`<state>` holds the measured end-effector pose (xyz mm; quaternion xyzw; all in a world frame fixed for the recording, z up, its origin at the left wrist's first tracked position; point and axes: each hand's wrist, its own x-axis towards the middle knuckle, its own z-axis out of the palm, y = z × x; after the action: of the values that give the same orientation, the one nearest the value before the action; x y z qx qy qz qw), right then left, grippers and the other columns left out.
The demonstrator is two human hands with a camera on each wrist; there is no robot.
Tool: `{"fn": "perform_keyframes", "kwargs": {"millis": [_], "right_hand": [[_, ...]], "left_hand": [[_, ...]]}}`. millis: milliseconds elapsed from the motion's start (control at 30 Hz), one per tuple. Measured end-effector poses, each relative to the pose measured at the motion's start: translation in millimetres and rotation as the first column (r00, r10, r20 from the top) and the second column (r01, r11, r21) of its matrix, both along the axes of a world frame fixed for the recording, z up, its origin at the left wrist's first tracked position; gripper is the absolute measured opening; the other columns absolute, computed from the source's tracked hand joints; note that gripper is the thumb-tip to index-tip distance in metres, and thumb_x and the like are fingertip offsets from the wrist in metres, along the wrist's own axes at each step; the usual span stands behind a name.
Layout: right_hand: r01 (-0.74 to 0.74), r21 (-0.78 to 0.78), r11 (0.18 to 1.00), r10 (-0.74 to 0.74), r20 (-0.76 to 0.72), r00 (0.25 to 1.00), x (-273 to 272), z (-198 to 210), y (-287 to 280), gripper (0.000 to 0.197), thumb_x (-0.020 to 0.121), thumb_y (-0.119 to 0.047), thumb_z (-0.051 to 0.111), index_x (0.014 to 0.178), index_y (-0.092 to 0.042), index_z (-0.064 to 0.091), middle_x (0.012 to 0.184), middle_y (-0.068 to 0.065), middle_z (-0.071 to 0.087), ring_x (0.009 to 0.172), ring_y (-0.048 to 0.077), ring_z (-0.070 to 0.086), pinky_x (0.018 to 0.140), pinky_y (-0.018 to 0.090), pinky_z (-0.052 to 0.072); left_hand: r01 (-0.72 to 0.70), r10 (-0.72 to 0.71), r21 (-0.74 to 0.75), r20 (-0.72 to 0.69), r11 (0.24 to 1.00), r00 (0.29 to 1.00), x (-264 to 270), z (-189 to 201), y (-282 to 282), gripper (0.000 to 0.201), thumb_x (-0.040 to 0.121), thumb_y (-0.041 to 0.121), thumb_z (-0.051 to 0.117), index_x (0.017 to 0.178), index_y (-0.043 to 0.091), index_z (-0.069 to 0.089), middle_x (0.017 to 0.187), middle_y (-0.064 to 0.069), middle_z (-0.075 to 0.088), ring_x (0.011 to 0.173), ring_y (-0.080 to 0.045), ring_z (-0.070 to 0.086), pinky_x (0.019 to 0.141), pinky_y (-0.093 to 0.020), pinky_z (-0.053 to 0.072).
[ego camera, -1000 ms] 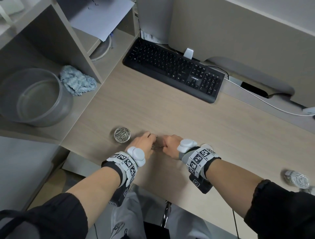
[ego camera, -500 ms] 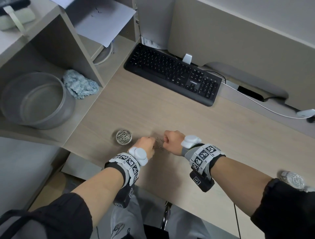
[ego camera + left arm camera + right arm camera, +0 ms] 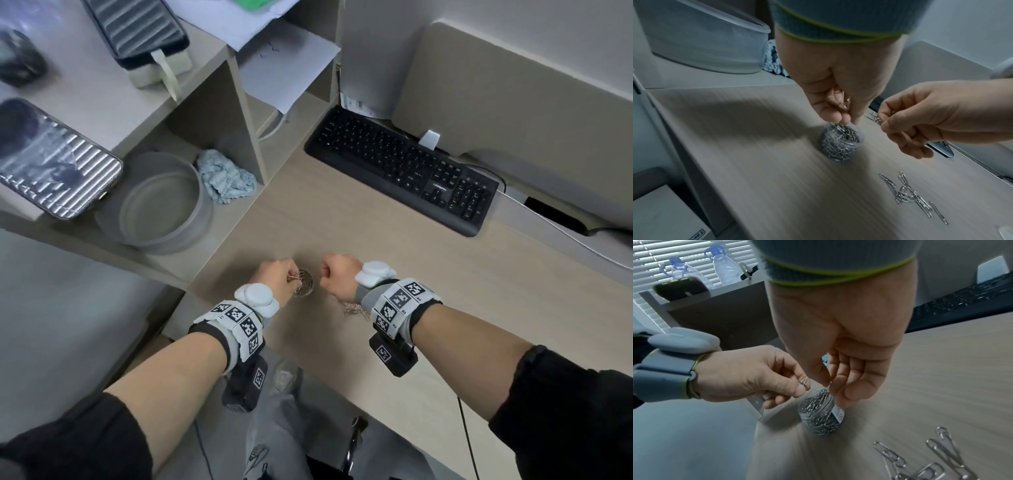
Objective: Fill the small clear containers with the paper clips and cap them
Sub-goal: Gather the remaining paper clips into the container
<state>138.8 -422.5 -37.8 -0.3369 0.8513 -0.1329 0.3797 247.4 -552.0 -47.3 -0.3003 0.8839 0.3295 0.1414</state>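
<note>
A small clear container point(image 3: 303, 286), open and nearly full of silver paper clips, stands on the desk near its front edge. My left hand point(image 3: 847, 121) hovers just above its mouth and pinches a few clips between thumb and fingertips. My right hand point(image 3: 829, 385) is right beside it over the container's point(image 3: 820, 412) right rim, also pinching clips point(image 3: 876, 119). In the head view the left hand point(image 3: 287, 274) and right hand point(image 3: 325, 274) flank the container. Several loose paper clips point(image 3: 910, 194) lie on the desk to the right, by my right wrist point(image 3: 354, 310).
A black keyboard point(image 3: 400, 168) lies at the back of the desk. On the left, a shelf unit holds a frosted plastic tub point(image 3: 161, 205) and a blue cloth point(image 3: 226, 178). A phone point(image 3: 51, 161) rests on the shelf top. Bare desk stretches to the right.
Both hands have left the loose clip pile and moved left to the container's mouth, each carrying clips. The head view has tilted up toward the shelf.
</note>
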Motion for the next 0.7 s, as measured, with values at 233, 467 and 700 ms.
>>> {"fn": "perform_keyframes", "kwargs": {"millis": [233,467,700], "right_hand": [[-0.013,0.0,1.0,0.013,0.015,1.0,10.6,-10.7,-19.2,0.014,0.083,-0.008,0.054,0.08,-0.021,0.055,0.083,0.008,0.066,0.073,0.03,0.062,0.066,0.033,0.052],[0.03,-0.05,0.998,-0.027,0.063,0.998,4.6,-9.6,-14.0,0.018,0.084,-0.001,0.052,0.091,-0.013,0.064,0.09,0.012,0.071,0.082,0.033,0.067,0.074,0.04,0.056],[0.106,0.153,0.983,-0.092,-0.096,0.991,-33.9,-28.5,48.0,0.02,0.081,-0.008,0.048,0.089,-0.022,0.06,0.094,0.004,0.066,0.085,0.03,0.063,0.077,0.036,0.054]], "left_hand": [[-0.015,0.017,0.031,-0.053,0.999,0.998,9.7,-8.9,-7.1,0.016,0.085,0.008,0.066,0.101,0.011,0.067,0.089,-0.003,0.067,0.08,-0.02,0.061,0.078,-0.024,0.048],[0.018,-0.017,0.008,-0.098,1.0,0.995,10.7,-17.1,-7.7,0.015,0.081,0.002,0.068,0.095,0.008,0.067,0.086,0.0,0.052,0.071,-0.018,0.05,0.08,-0.032,0.049],[0.132,-0.133,-0.028,-0.047,0.991,0.99,-8.4,-9.2,14.2,0.008,0.084,0.021,0.064,0.091,0.022,0.06,0.089,0.007,0.049,0.082,-0.023,0.058,0.075,-0.035,0.052]]}}
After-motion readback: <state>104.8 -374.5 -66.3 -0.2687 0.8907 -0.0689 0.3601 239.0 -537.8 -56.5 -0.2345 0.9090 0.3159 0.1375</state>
